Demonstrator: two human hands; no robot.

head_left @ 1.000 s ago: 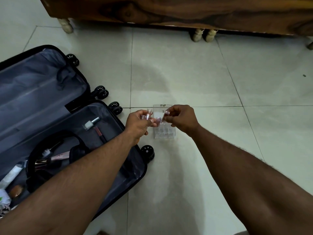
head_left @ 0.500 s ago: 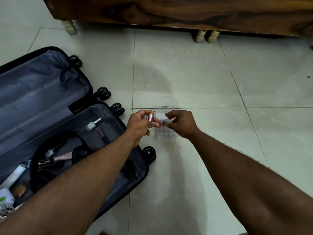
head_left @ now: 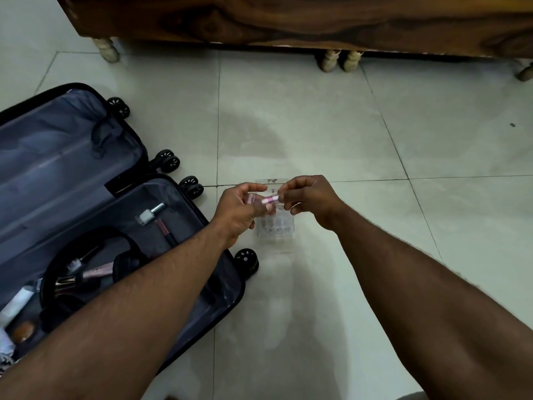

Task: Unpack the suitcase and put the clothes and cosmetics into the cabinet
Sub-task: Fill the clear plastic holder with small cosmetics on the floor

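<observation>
Above the pale tiled floor, both hands meet over a clear plastic organiser that stands on the tiles just right of the open suitcase. The organiser is a small transparent box divided into a grid of cells; a dark mark shows on its far wall, too small to read. The left hand curls its fingers around a small clear-capped cosmetic tube with a pink band, and the right hand pinches the tube's other end between thumb and fingertips. The two hands are almost touching.

The suitcase is a black hard shell with grey fabric lining, lying flat with both halves open and its black caster wheels toward the organiser. In the near half lie a lip-gloss tube with a square clear cap, black headphones, a pink-handled brush, a white tube and a round brown compact. No label is legible. The left forearm crosses over the near half and hides part of it.

Along the far edge runs a dark wooden cabinet on turned, pale legs.
</observation>
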